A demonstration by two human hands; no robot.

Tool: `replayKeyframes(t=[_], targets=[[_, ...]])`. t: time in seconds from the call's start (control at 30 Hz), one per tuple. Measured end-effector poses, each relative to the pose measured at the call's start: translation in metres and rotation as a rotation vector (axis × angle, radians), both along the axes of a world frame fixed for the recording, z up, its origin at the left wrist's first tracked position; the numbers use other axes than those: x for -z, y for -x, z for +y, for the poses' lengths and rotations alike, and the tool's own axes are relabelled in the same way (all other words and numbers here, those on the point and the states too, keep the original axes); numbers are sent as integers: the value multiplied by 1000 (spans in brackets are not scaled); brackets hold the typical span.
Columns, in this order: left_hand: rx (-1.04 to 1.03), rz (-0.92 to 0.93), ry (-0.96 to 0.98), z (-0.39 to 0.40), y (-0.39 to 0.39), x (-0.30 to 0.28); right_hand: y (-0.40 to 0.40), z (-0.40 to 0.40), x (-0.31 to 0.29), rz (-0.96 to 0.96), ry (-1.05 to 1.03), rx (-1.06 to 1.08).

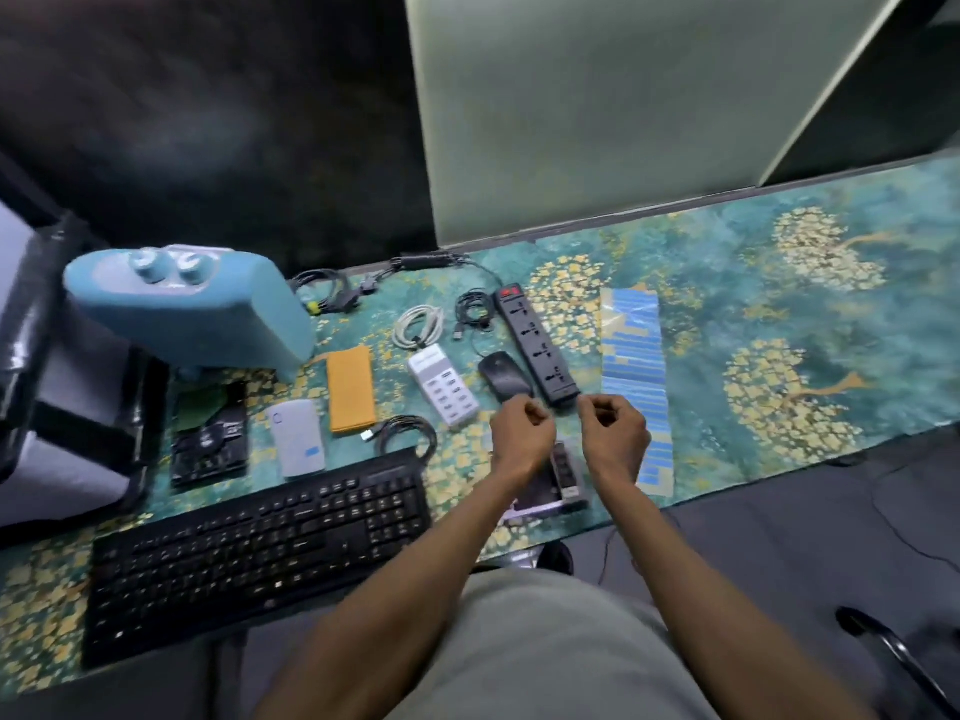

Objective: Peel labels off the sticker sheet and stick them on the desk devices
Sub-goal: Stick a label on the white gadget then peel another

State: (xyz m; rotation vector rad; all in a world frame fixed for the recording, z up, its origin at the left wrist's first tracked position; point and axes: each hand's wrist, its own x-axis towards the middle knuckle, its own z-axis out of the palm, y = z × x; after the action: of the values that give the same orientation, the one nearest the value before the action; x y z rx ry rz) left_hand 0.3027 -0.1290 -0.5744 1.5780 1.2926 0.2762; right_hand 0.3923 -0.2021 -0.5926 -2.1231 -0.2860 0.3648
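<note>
A long sticker sheet (pixel 635 356) with rows of blue labels lies on the patterned desk mat, right of a black power strip (pixel 537 345). My left hand (pixel 522 436) hovers with curled fingers at the near edge of a black mouse (pixel 503 377). Fingers pinched together, my right hand (pixel 615 433) sits just past the power strip's near end, beside the sheet. I see no label in either hand. A white power bank (pixel 297 439) carries a small blue label. A white multi-port charger (pixel 444 384), an orange flat case (pixel 350 389) and a black keyboard (pixel 260 537) lie to the left.
A blue appliance with two knobs (pixel 192 309) stands at the back left above a bare hard drive (pixel 210 439). Coiled cables (pixel 418 327) lie behind the charger. A small dark device (pixel 566 467) is partly hidden under my wrists. A pale partition rises behind the mat.
</note>
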Motion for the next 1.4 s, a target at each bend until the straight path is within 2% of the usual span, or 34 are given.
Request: replayKeyframes(t=[0.1, 0.2, 0.33, 0.47, 0.6, 0.7, 0.83, 1.0, 1.27, 1.4], targets=[[60, 4, 110, -24, -39, 10, -36, -32, 10, -52, 74, 112], [82, 38, 215, -39, -59, 9, -58, -66, 27, -22, 207, 222], [-1, 56, 354, -37, -77, 18, -74, -79, 33, 37, 323, 115], [-130, -81, 575, -33, -90, 25, -86, -76, 26, 125, 245, -29], [-81, -58, 539, -31, -98, 63, -90, -81, 29, 177, 160, -223], [-83, -53, 513, -29, -104, 90, -92, -83, 30, 95, 156, -375], [-81, -22, 457, -36, -103, 35, -92, -84, 23, -58, 155, -493], [-168, 37, 366, -33, -104, 19, -90, -84, 16, -159, 149, -475], [-114, 26, 269, -34, -101, 15, -91, -83, 9, -280, 118, -478], [-94, 5, 224, -33, -101, 16, -93, -82, 11, -252, 62, -470]])
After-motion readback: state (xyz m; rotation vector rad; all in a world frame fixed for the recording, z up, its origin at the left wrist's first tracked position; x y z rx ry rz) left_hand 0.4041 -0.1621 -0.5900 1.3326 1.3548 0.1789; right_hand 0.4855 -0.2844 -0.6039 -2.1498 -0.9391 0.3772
